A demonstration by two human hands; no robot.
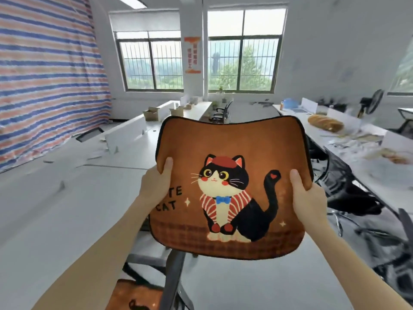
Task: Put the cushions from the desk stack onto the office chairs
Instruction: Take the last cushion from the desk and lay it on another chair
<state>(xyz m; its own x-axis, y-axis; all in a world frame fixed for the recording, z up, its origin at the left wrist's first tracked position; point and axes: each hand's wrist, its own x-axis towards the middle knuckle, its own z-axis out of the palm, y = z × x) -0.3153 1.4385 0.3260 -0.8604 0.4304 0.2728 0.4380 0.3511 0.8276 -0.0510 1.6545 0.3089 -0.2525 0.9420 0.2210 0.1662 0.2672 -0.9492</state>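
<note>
Long white surfaces (55, 209) run down an office toward two barred windows (241, 61), with a striped tarp (44, 74) covering the left wall. Open cardboard boxes (150, 113) stand on the left surface far back. The right surface (380, 175) carries scattered clutter, and a fan (373, 104) is at its far end.

A cushion (232, 139) is held up in the air in the middle of the view, between the two rows, clear of every surface. It is orange-brown with a dark rim, and its printed face is turned to the camera: a black-and-white cat in a red cap with a blue bow, and letters partly covered at the left.

The left hand (156, 182) grips the cushion's left edge, thumb pressed on the front and fingers hidden behind. The right hand (308, 200) grips the right edge the same way, thumb on the front beside the cat's tail.

A black mesh chair (344, 182) stands just right of the cushion, by the right surface. Another chair (221, 113) stands far back, near the windows. A second cushion (134, 296) of the same colour shows at the bottom edge, cut off by the frame, just left of a dark chair part (172, 280). What it lies on cannot be told.
</note>
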